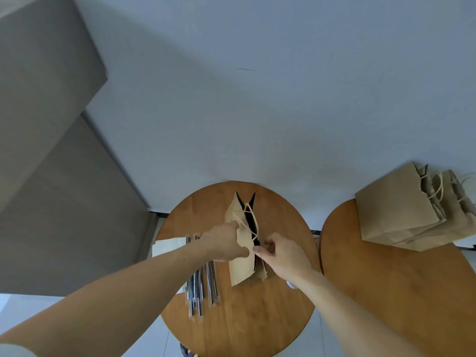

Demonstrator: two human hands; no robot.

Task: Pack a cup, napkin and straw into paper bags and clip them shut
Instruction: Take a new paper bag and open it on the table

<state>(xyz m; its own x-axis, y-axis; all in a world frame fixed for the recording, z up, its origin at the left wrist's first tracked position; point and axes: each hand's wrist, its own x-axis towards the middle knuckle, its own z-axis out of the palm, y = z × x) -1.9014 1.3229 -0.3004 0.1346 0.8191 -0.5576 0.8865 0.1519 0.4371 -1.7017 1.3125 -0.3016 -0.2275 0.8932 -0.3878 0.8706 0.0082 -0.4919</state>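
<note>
Your left hand [222, 242] grips the left wall of the paper bag [242, 264], thumb on its rim; your right hand [282, 255] pinches the opposite wall, so the mouth is held apart; the bag stands mid-way on the round table [252, 318]. I judge this bag is only being opened: its inside is dark, no clip shows; straws [203, 287] and napkins [167, 244] lie just beside it; no cup is plainly visible. At least 2 bags [396, 210] on the 2nd table [386, 292] look finished. No writing is readable.
</note>
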